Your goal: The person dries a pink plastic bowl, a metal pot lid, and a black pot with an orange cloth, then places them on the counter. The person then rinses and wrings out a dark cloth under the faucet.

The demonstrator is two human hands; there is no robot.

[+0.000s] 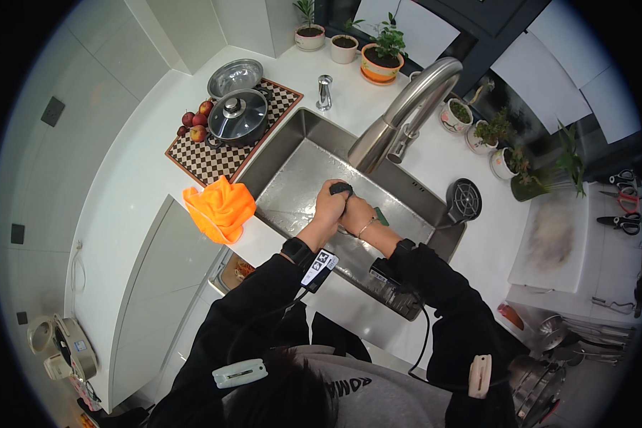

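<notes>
Both of my hands are together over the stainless-steel sink (299, 171), below the spout of the pull-down faucet (374, 144). My left hand (329, 207) is closed around a small black object (341, 188), possibly a wadded cloth or scrubber; its top pokes out above the fingers. Pressed against it from the other side, my right hand (358, 214) grips the same object, its fingers mostly hidden. A green piece (381, 216), too covered to name, shows beside my right wrist. Water drops lie on the sink's bottom.
An orange cloth (220, 208) lies at the sink's left edge. Behind it, a lidded pot (239, 117), apples (198, 125) and a glass bowl (235, 75) sit around a checkered mat (211, 160). A round black drain rack (464, 199) stands right. Potted plants (382, 59) line the window.
</notes>
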